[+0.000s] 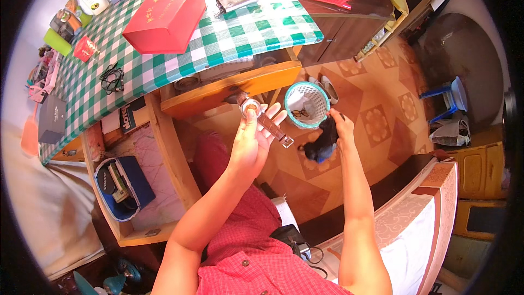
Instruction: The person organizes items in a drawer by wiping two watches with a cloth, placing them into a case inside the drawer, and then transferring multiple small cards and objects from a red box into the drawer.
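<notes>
My left hand point(254, 137) holds a wristwatch point(250, 108) with a brown leather strap, thumb over the round dial, the buckle end hanging to the right. My right hand point(343, 127) grips a black cloth item point(321, 143) with a blue patch, which dangles beside a round plastic basket point(291, 119) with a turquoise rim. Inside the basket lie a pair of glasses point(301, 113) and something whitish. The wooden drawer front point(233, 88) stands just beyond the watch. What exactly the black cloth is, I cannot tell.
A table with a green checked cloth point(217, 51) bears a red box point(166, 16) and a coiled black cable point(111, 78). Lower left, an open drawer point(172, 159) holds a blue fabric bin point(141, 184). A bed point(409, 221) stands right; a blue stool point(452, 95) and shoes point(328, 88) stand on the floor.
</notes>
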